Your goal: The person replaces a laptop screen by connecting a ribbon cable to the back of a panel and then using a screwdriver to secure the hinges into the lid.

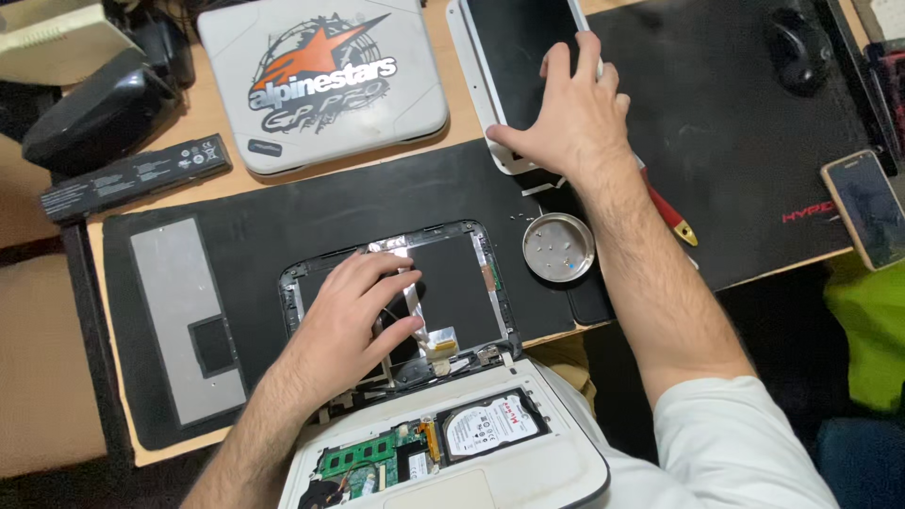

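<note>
Below, my left hand (363,311) presses flat, fingers spread, on the thin, fragile screen panel (401,287) mid-mat, while my right hand (566,118) rests open on the stiff white bezel (471,66); edges look safest to grasp.

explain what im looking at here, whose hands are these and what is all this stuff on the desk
This is one picture from a camera worn on a person's head, looking down at their own two bare hands over a desk. There is no machine doing the work.

The left hand lies flat on the back of a bare screen panel in the open lid of a small white laptop. The laptop's base is opened up, showing a green memory stick and a hard drive.

The right hand rests on a white screen frame lying farther back.

Around them: a round metal dish holding small screws, a red-handled tool, a long black battery, a grey case, a phone and a mouse. Neither hand grips anything.
</note>
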